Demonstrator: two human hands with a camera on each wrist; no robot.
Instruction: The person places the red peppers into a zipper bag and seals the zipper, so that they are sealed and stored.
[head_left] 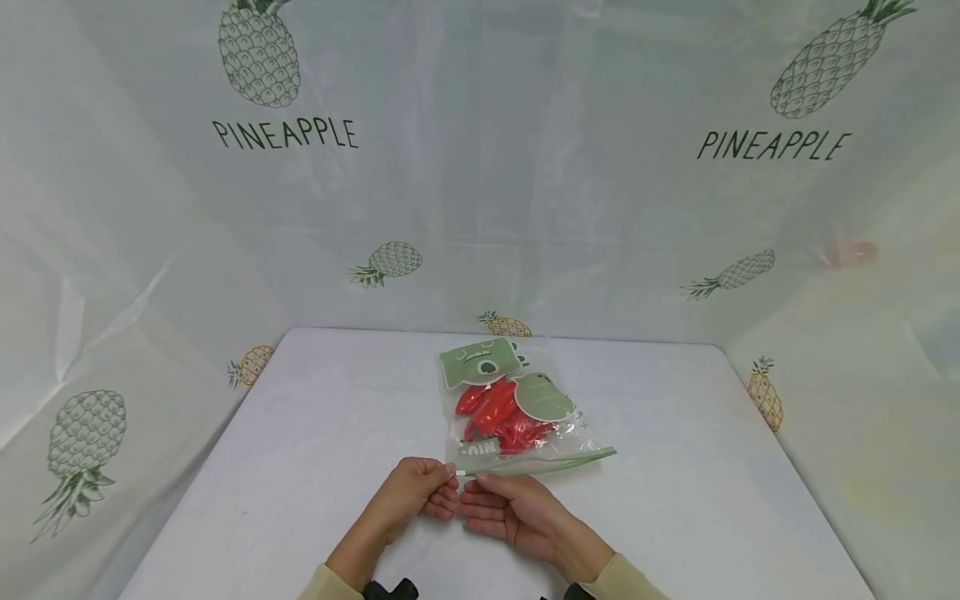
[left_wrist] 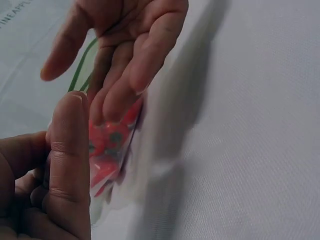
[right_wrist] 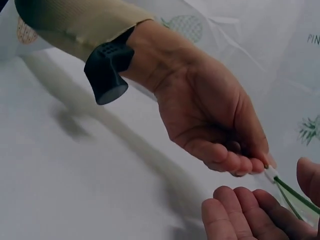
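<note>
While both forearms in beige sleeves reach in from the near edge of the white-covered table, the left hand curls its fingers and pinches the small white slider at the near-left corner of a clear plastic zip bag with a green seal strip. Just beside it, the right hand lies palm up with its fingers relaxed and loosely spread under the bag's near edge, the thumb resting by the seal; the right wrist view shows the slider held between the left fingertips. The bag lies flat near the table's middle, just beyond the hands, holding red pieces beneath green cartoon prints. Farther back, a white pineapple-printed curtain closes in the table.
</note>
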